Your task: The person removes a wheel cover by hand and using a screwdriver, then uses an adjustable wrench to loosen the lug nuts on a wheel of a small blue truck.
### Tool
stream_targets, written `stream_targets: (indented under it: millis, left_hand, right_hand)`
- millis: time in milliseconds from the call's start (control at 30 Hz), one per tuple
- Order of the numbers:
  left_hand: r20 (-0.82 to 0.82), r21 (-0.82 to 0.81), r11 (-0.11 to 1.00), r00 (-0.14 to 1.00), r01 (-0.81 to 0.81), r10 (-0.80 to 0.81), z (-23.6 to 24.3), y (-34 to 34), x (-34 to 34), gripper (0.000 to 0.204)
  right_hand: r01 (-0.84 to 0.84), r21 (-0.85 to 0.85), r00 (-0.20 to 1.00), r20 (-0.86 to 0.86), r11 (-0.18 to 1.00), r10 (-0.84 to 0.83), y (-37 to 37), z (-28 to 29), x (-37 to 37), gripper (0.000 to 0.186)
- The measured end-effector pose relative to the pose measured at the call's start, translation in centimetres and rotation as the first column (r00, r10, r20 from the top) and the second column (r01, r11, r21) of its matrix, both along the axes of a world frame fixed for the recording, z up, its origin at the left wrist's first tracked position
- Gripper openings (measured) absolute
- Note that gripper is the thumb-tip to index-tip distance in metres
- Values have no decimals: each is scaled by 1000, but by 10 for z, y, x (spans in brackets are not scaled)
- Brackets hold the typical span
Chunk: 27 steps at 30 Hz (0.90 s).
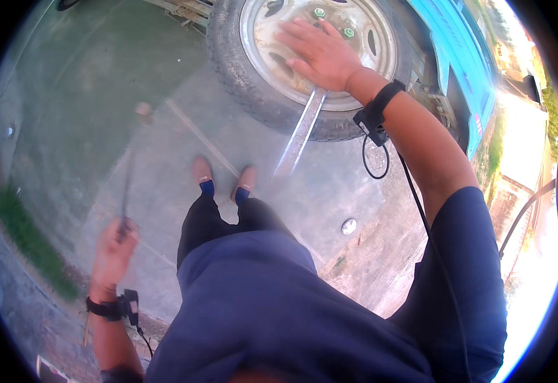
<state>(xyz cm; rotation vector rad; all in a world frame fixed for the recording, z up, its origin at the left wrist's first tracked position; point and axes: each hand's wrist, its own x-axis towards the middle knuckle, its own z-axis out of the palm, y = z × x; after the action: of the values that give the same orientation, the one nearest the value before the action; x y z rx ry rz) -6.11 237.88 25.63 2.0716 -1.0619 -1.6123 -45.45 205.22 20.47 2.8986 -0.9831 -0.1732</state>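
Head view — right hand (320,54) flat on wheel (304,60).

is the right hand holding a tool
No. The right hand lies flat and open on the wheel, its fingers spread on the metal rim, while the thin rod is in the left hand.

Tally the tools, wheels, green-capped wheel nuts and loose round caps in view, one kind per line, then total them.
Thin dark rod, held in the left hand: 1
Long metal bar, under the right hand: 1
Wheel with tyre: 1
Green-capped wheel nuts showing: 2
Round metal cap on the ground: 1
Total: 6
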Motion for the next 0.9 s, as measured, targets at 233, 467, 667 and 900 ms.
stream_targets:
  millis: [233, 467, 667, 900]
  left_hand:
    - [-326, -45, 901, 858, -432, 396, -7, -15, -38, 8]
    - [-70, 43, 999, 997, -20, 23, 5, -5, -5, 11]
    - [-349, -25, 939, 883, -344, 314, -4, -15, -40, 7]
    - [-159, 46, 998, 986, 51, -43, -1, 6, -13, 8]
  right_hand:
    - [134, -31, 988, 77, 991, -131, -1, -13, 8, 53]
    - [35, 46, 999, 17, 998, -36, -2, 2, 4, 53]
    - [143, -27, 990, 21, 989, -143, 0, -8, 10, 53]
    - [76, -8, 997, 31, 997, -75, -1, -6, 6, 54]
